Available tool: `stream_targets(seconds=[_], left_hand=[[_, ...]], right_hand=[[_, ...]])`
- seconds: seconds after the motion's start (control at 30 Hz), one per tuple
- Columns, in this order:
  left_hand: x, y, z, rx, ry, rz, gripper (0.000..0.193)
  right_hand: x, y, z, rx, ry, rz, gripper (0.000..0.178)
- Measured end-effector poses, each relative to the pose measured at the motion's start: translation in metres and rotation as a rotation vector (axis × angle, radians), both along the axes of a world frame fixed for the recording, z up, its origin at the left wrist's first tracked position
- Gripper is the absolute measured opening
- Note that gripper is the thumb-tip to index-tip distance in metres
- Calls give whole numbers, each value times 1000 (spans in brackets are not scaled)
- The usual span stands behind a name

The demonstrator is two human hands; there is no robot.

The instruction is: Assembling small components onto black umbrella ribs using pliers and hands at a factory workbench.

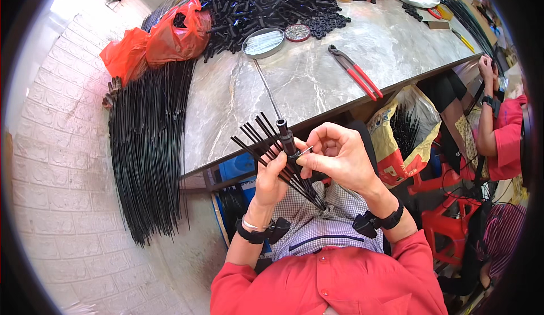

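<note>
My left hand point(270, 183) is closed round a black plastic sleeve point(288, 140) and a fan of thin black rods point(300, 183), which look like umbrella ribs. The rods spread at the upper left and come together over my lap. From the sleeve a slim metal rod point(266, 84) runs up across the table edge. Close against the sleeve, my right hand point(347, 159) pinches a short thin silvery wire point(306, 150) between thumb and forefinger. My fingers partly hide where the wire meets the sleeve.
Red-handled cutters point(356, 72) lie on the marbled table point(229, 97), beyond a dish of pale sticks point(264, 43) and a heap of black parts point(255, 3). Long black rods point(148, 145) hang over the left edge. A sack point(405, 136) stands right; another person point(504, 128) works there.
</note>
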State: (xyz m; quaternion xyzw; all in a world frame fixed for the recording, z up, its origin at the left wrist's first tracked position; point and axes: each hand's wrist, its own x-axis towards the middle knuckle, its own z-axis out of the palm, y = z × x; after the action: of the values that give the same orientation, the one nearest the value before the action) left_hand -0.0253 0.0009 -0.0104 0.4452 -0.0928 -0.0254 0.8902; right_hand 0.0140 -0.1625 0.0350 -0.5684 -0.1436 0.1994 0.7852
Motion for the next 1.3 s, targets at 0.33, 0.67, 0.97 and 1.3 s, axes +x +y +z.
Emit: stream_targets(seconds=[0.33,0.67,0.97,1.3], left_hand=[[-4,-31,14,378,-41,342,58],[-6,-39,11,256,14,333,54],[-5,-40,16,119,2,213,50],[-2,-12,-2,128,4,210,51]], right_hand=[[-9,-7,-2,-158,-346,-84,10],[-11,-20,12,-360,-921,-213,7],[-7,-16,7,-65,-307,-50,10],[115,-57,-67,-1265,-937,-613,40]])
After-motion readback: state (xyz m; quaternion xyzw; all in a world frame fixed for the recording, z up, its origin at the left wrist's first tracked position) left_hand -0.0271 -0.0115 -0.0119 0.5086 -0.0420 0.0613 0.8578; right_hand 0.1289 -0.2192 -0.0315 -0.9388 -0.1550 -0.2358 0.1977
